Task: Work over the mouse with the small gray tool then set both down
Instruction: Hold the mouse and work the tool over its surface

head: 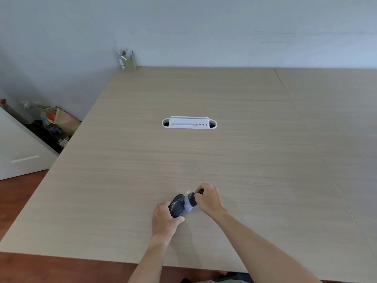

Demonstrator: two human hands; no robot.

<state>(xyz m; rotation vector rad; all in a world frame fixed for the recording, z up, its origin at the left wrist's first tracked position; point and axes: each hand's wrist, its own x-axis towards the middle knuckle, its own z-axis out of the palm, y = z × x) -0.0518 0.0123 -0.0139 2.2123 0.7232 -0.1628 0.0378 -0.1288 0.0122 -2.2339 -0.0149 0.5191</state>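
Head view, one frame. I see both hands low at centre, over the near part of the wooden table [204, 156].

Left hand [165, 218]: fingers curled around the dark mouse [177, 205], thumb along its near side. The grip is firm and wraps the mouse's left flank. The mouse appears tilted, its top turned toward the right hand; pale specks show on its shell. I cannot tell whether its underside touches the table or is lifted just off it.

Right hand [209, 198]: fingers curled down and closed on the dark rear end of the small gray tool [190, 202]. The tool's paler gray front end points toward the left hand and touches the right side of the mouse. The fingertips are hidden behind the tool, so I cannot give the exact pinch.

Mouse and tool sit together between the two hands, near the front edge of the table, roughly in line with the white cable port [189, 123] set into the table farther back. A faint pale smear lies on the table just beyond the tool.

Other items: a small greenish box [128, 60] holding papers stands at the far left corner against the wall. Left of the table, on the floor, a heap of bags and clutter [55, 123] beside a white cabinet [18, 152].
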